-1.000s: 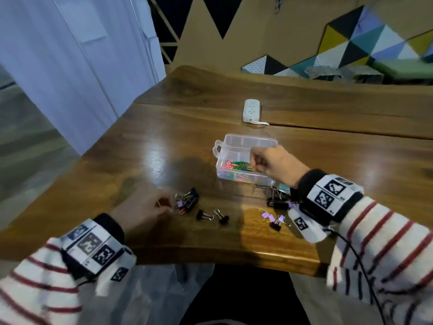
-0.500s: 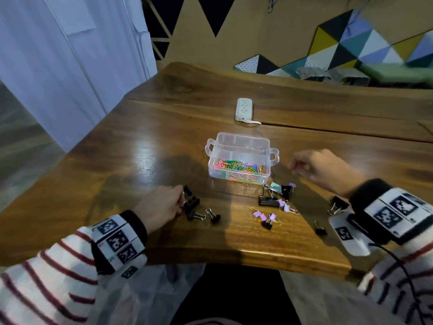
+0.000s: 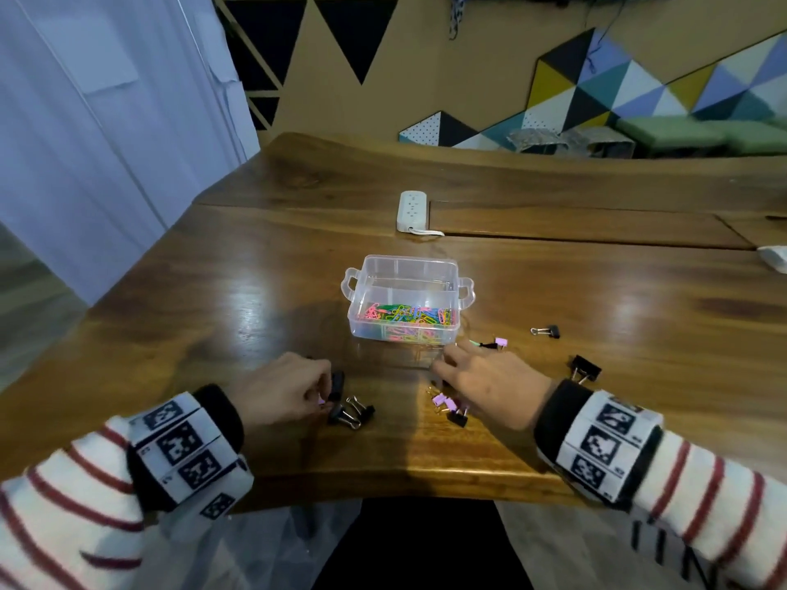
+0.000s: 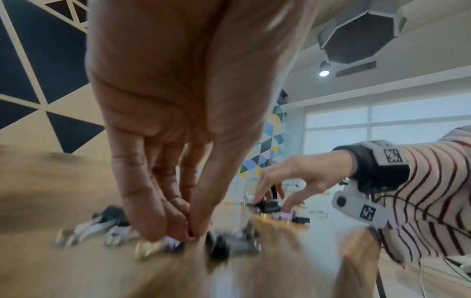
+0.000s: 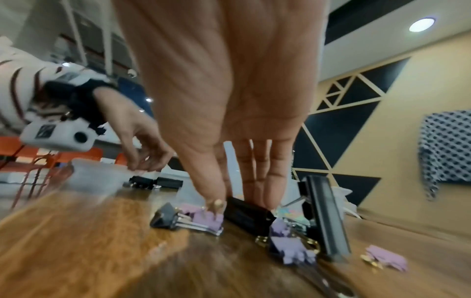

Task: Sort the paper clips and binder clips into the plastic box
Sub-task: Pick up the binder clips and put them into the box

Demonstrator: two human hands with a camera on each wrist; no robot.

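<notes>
A clear plastic box (image 3: 464,289) stands mid-table, with coloured paper clips (image 3: 409,315) in its near compartment. Binder clips lie loose in front of it. My left hand (image 3: 326,393) pinches a small lilac binder clip (image 4: 173,242) beside several black binder clips (image 3: 351,413); thumb and fingertips meet in the left wrist view (image 4: 190,234). My right hand (image 3: 443,361) reaches down just before the box. Its thumb and fingers (image 5: 239,201) straddle a black binder clip (image 5: 248,214) among lilac clips (image 5: 290,248). More clips lie to the right (image 3: 585,368).
A white power strip (image 3: 411,210) lies behind the box at a seam in the wooden table (image 3: 213,317). The table's front edge runs just under my wrists. A tall black binder clip (image 5: 325,217) stands close to my right fingers.
My right hand left the box, swung out to the right, then came back left onto the clips in front of the box. My left hand stayed at the black clips.
</notes>
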